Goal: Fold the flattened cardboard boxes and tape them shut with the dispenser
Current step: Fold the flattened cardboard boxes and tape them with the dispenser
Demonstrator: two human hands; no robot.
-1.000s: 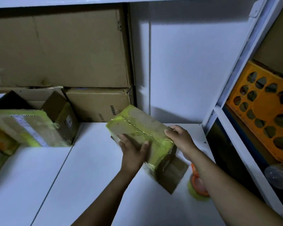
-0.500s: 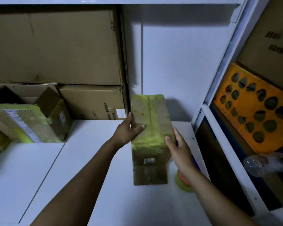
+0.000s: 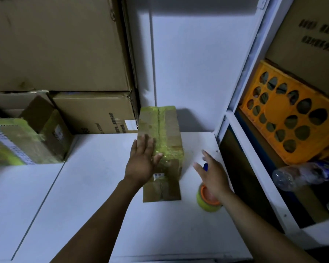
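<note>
From my head camera, looking down, the small brown cardboard box sealed with yellow-green tape (image 3: pixel 166 130) stands on the white tabletop (image 3: pixel 95 196), its far end close to the white back wall and its near end pointing toward me. My left hand (image 3: pixel 143 160) lies flat on the box's top, on its left half, fingers straight and together, thumb spread out to the right across the taped seam; it presses rather than grips. My right hand (image 3: pixel 212 176) is off the box, to its right, with fingers spread and relaxed and nothing held in them. It hangs over the yellow tape roll with the orange core (image 3: pixel 207 201), which sits on the tabletop just beside the box's near right corner; my palm hides part of the roll, and I cannot tell whether I touch it. A small blue part (image 3: pixel 205 166) shows between my fingers. At the back left, large plain cardboard cartons (image 3: pixel 55 46) are stacked, with another tape-wrapped carton (image 3: pixel 21 143) in front of them. On the white shelving (image 3: pixel 241 76) to my right are an orange plastic crate with round holes (image 3: pixel 287 118) and a clear plastic bottle (image 3: pixel 308 174) lying on its side.
</note>
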